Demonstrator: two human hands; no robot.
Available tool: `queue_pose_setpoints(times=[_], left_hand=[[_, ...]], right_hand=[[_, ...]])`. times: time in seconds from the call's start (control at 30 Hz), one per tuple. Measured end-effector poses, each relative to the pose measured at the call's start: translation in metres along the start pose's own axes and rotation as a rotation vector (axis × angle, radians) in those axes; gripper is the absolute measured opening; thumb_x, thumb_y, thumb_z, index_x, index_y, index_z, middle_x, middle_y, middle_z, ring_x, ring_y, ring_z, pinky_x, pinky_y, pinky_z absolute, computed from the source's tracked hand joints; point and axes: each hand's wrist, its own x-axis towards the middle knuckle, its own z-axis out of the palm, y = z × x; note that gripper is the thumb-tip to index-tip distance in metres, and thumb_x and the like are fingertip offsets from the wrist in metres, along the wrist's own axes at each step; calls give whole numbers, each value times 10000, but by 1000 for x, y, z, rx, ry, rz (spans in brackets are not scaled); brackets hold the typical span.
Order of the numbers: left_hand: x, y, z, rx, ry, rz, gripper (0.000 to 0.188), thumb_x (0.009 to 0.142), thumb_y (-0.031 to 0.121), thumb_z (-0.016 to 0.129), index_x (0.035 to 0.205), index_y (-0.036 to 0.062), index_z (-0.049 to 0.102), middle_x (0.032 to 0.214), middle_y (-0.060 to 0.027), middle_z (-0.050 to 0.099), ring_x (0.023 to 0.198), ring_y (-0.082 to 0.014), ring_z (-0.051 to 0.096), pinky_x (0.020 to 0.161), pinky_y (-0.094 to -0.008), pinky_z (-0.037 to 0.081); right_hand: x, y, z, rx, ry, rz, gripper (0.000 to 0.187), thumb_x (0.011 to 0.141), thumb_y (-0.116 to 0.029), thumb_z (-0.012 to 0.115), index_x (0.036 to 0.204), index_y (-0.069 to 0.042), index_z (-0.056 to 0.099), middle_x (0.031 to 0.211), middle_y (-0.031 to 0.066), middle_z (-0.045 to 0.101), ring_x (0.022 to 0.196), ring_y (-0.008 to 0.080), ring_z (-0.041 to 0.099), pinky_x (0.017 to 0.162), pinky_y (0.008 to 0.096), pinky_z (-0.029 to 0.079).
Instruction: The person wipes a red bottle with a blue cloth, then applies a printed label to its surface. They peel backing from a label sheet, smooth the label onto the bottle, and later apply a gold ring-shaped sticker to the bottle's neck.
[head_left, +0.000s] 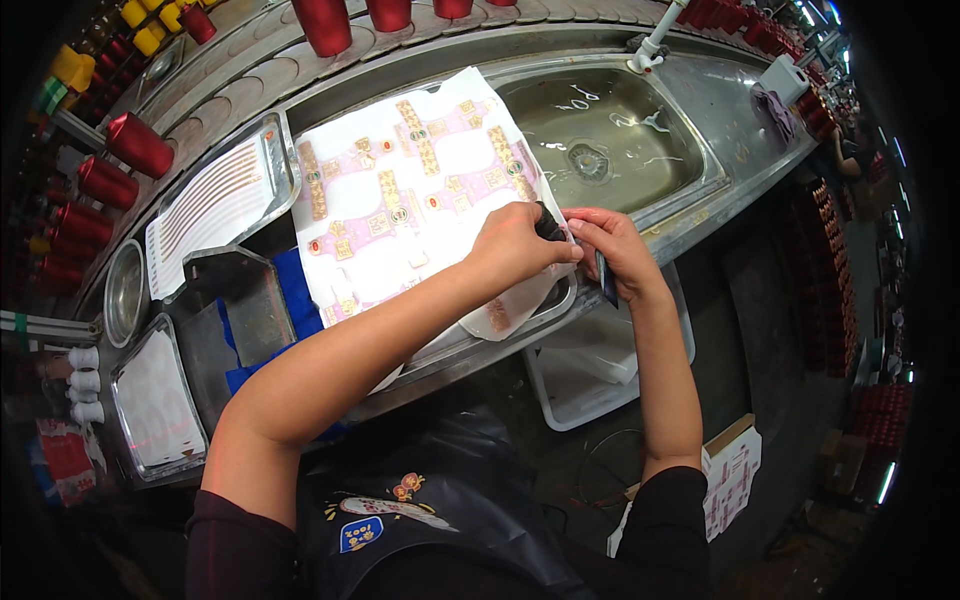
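A white decal sheet [355,215] printed with pink and gold patterns lies across the steel counter, partly over a tray. At its right edge my left hand [520,240] is closed, thumb and fingers pinched together. Something black [548,222] shows at its fingertips; whether it is a finger cover or a held piece I cannot tell. My right hand [618,250] almost meets the left one, its fingers curled round a dark flat blade-like tool [606,280] that points down. What lies between the fingertips is too small to make out. A cut decal piece [500,315] hangs near the counter's front edge.
A sink [640,150] holding water and a white tap [650,50] lie right of the sheet. Steel trays with decal sheets [225,195] stand left, beside a metal bowl [126,290]. Red canisters [140,145] line the conveyor. A white tub [580,385] sits below the counter.
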Motion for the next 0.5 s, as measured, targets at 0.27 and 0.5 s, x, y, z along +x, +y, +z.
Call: queue_pose_setpoints(times=[0.27,0.5], left_hand=[[-3,1,-4,-143,-71,-84,345,731,264,864,874,-17,723,777,-119,726,687,-182,706,614,-318,567],[-2,-1,-4,-112,-61,-58,363,707,283,878,852,-13,725,761,-133,727,662,-203,713,612,-330,575]], right_hand=[[-1,0,-4,-43,-56,-15,363,944,-163,659,1251,29,651,899,-4,692,632,7,524,536,180,411],[-4,-4,2,-32,-24,-9,369,935,-147,653,1250,45,650,989,35,706,790,47,603,689,193,481]])
